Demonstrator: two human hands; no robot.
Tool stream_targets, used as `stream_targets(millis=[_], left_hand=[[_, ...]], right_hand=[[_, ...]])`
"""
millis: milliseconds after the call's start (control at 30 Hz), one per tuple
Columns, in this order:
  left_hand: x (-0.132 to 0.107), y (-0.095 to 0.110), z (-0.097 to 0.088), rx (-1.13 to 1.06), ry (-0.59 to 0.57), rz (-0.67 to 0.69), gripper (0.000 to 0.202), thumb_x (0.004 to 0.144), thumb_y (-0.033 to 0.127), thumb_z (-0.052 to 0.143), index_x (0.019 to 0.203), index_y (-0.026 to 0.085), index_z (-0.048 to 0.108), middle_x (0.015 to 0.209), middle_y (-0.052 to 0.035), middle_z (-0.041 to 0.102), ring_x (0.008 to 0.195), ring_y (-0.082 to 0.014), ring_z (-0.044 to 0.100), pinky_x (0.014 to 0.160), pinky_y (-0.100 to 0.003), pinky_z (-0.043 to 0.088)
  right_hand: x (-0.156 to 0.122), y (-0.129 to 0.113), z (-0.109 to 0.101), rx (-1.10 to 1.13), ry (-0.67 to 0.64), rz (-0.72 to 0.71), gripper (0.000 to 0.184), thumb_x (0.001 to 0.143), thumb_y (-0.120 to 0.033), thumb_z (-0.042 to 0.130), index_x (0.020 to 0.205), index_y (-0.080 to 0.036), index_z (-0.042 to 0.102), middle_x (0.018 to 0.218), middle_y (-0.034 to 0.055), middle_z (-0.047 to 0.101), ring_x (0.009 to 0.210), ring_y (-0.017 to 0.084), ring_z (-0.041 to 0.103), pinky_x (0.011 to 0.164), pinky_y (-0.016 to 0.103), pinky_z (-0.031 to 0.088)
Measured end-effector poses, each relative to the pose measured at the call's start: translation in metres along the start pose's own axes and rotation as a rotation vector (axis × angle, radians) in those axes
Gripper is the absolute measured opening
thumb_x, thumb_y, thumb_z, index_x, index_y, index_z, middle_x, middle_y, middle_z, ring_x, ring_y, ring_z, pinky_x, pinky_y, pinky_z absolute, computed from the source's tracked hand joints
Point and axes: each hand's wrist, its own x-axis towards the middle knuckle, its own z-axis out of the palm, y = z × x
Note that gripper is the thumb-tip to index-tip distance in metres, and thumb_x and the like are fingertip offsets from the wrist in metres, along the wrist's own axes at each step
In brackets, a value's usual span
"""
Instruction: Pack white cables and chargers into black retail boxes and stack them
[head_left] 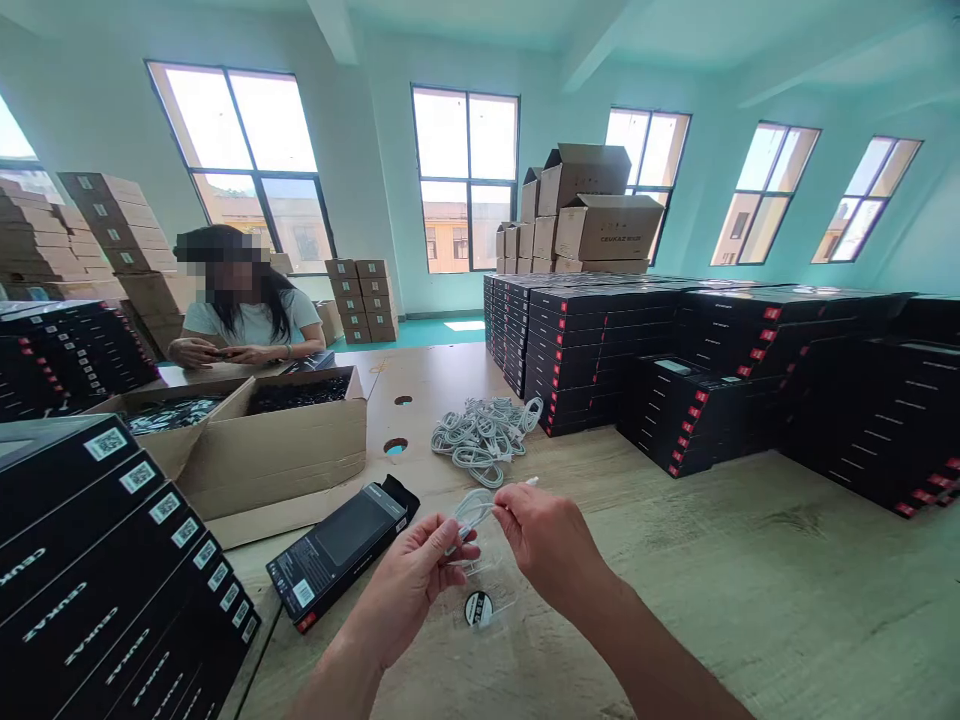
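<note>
My left hand pinches the top of a clear plastic bag with a round black sticker, held above the wooden table. My right hand is closed on a coiled white cable, right at the bag's mouth. A pile of several more coiled white cables lies just beyond my hands. An open black retail box rests on the table left of my left hand.
Stacks of black boxes stand at the right and at the near left. An open cardboard carton sits at the left. Behind the carton a person sits across the table. Brown cartons are piled by the windows.
</note>
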Motion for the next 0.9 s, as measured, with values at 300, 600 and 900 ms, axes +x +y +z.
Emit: stream_targets(millis=[300, 600, 900], left_hand=[[0.0, 0.0, 0.007, -0.044, -0.035, -0.059, 0.049, 0.067, 0.04, 0.092, 0.098, 0.015, 0.064, 0.091, -0.0036, 0.069, 0.073, -0.0105, 0.065, 0.057, -0.018, 0.05], [-0.002, -0.005, 0.006, -0.212, -0.063, -0.089, 0.033, 0.081, 0.026, 0.083, 0.103, 0.012, 0.062, 0.089, -0.0067, 0.071, 0.067, -0.0114, 0.067, 0.056, -0.018, 0.052], [-0.002, 0.0, 0.024, -0.247, 0.057, -0.086, 0.006, 0.1, 0.016, 0.051, 0.103, 0.016, 0.056, 0.082, -0.0043, 0.07, 0.062, -0.0133, 0.07, 0.049, -0.018, 0.052]], right_hand=[[0.008, -0.001, 0.023, 1.034, -0.114, 0.457, 0.032, 0.086, -0.051, 0.062, 0.083, -0.019, 0.061, 0.069, 0.0016, 0.066, 0.055, 0.015, 0.061, 0.044, 0.023, 0.037], [0.008, 0.0, 0.02, 1.178, -0.231, 0.575, 0.046, 0.076, -0.058, 0.071, 0.087, -0.013, 0.073, 0.04, -0.006, 0.052, 0.031, 0.008, 0.037, 0.033, 0.021, 0.021], [0.004, -0.006, 0.027, 0.534, 0.164, 0.303, 0.021, 0.085, -0.033, 0.067, 0.098, -0.023, 0.079, 0.071, 0.0007, 0.069, 0.062, 0.016, 0.058, 0.06, 0.026, 0.041]])
